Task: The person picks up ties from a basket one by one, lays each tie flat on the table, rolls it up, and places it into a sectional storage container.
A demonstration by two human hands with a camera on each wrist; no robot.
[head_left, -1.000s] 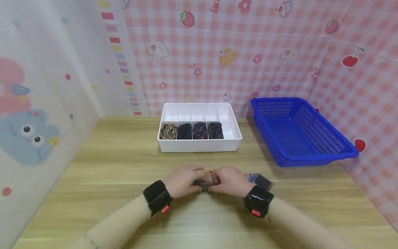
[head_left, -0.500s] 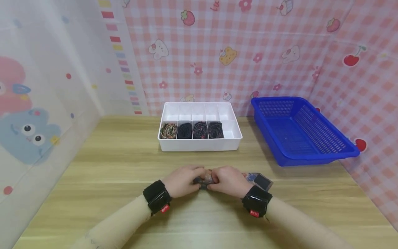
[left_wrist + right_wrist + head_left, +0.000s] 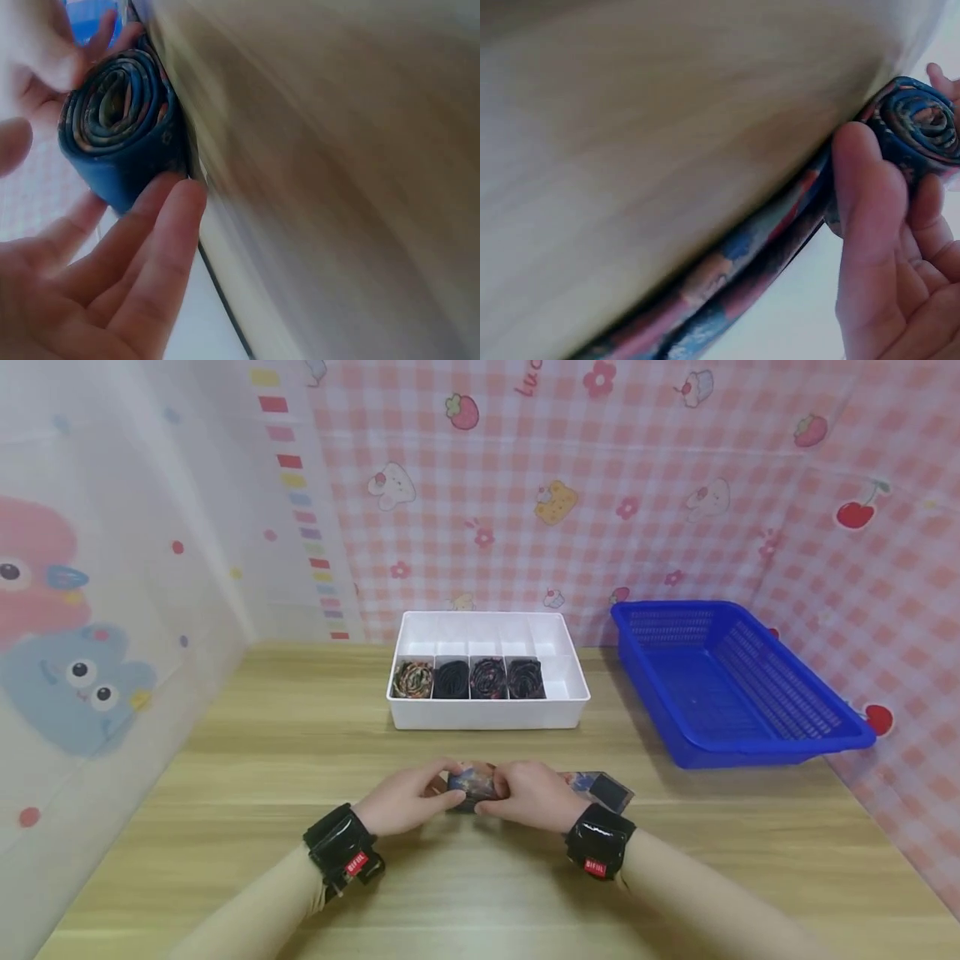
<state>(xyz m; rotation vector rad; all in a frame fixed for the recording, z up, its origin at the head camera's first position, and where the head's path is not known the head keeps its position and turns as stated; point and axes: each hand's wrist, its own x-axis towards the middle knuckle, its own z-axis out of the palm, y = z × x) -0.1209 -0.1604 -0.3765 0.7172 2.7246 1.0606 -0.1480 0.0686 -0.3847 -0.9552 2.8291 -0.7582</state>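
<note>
A dark, flower-patterned necktie (image 3: 474, 782) is partly rolled up at the middle of the table. Its flat tail (image 3: 586, 782) runs out to the right under my right hand and shows a dark patch near the end. My right hand (image 3: 538, 799) grips the right side of the roll between thumb and fingers. At the other side, my left hand (image 3: 405, 799) touches the roll with fairly straight fingers. The spiral of the coil (image 3: 116, 105) faces the left wrist camera, and the left thumb (image 3: 13, 146) stands apart from it there. Part of the roll is hidden by my hands.
Behind my hands stands a white divided box (image 3: 487, 717); its front row holds several rolled fabric pieces (image 3: 452, 680), with a bare compartment at the right. A blue plastic basket (image 3: 675, 727) sits at the back right. Patterned cloth (image 3: 480, 460) encloses the table.
My left hand has shifted left and its fingers have loosened, so more of the roll shows. My right hand and the tail have moved slightly left. The head view has shifted a little.
</note>
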